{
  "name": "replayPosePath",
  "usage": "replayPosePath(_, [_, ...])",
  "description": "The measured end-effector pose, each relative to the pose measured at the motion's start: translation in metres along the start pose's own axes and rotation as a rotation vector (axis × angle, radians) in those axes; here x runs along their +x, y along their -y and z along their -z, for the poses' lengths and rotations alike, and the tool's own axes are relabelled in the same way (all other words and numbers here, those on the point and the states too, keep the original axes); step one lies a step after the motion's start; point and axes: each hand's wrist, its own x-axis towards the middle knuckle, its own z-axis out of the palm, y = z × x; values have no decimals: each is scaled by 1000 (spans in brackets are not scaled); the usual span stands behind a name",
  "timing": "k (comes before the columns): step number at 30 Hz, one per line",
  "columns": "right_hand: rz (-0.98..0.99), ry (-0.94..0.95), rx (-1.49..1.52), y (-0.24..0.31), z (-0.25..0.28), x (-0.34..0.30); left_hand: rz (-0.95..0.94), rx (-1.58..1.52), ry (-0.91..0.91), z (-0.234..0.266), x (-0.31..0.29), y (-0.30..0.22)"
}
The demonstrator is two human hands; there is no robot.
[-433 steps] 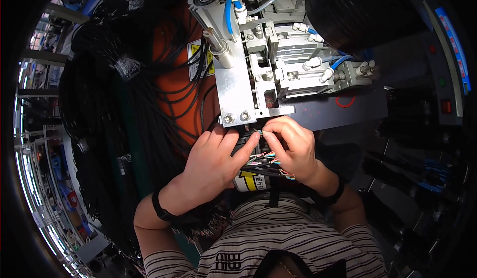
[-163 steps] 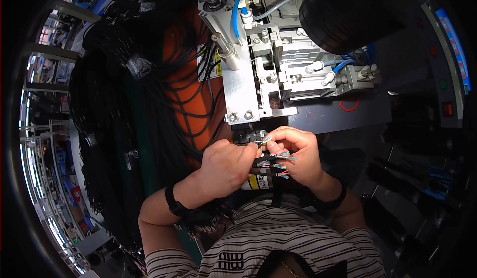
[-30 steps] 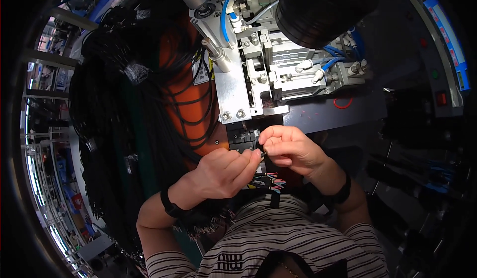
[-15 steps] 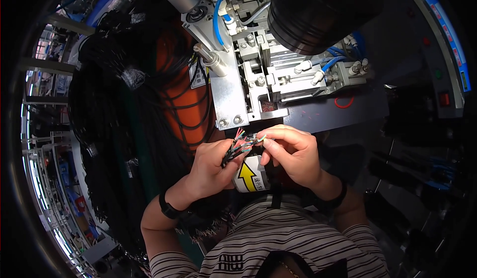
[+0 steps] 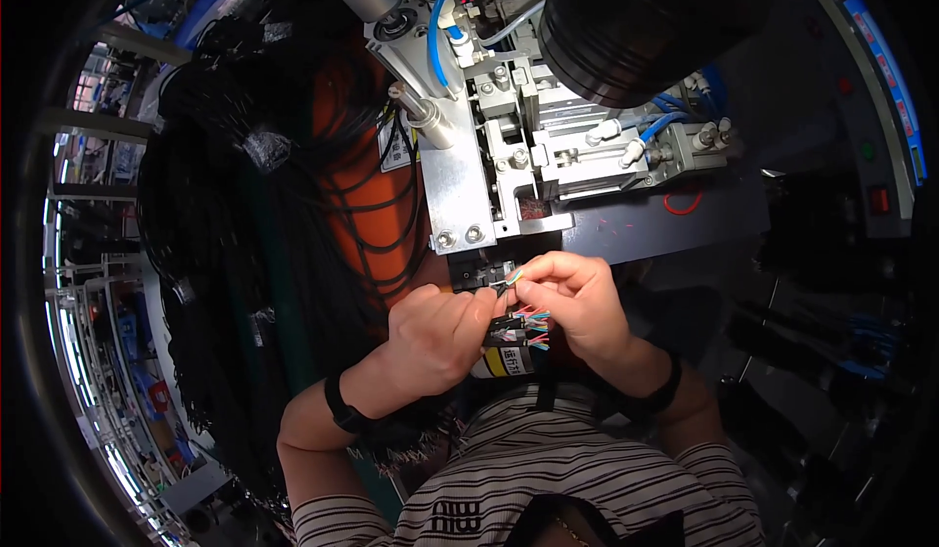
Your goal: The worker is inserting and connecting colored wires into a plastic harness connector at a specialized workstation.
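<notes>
My left hand is closed around several black cables, whose stripped ends fan out in red, green, blue and white wires below its fingers. One cable is pinched at the thumb and forefinger of that hand, with its thin coloured wires pointing up to the right. Those wire tips are between the thumb and forefinger of my right hand. Both hands are just in front of a metal fixture. A white label with a yellow patch shows partly beneath the cables.
Blue air hoses and pneumatic cylinders fill the machine ahead. A large black cylinder overhangs it. A red ring lies on the grey plate. Black cable bundles hang at left over an orange surface. A control panel stands right.
My left hand has turned over, so the bundle's wire ends now point right and sit lower. One cable is singled out above them, its wires at my right fingertips.
</notes>
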Motion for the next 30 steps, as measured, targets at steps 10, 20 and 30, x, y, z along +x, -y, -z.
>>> replayPosePath(10, [448, -11, -615, 15, 0, 4, -17, 64, -36, -3, 0, 0])
replayPosePath(20, [392, -42, -645, 11, -5, 1, -38, 34, -37, -6, -4, 1])
replayPosePath(30, [546, -73, -982, 10, 4, 10, 81, 16, 125, 4, -3, 1])
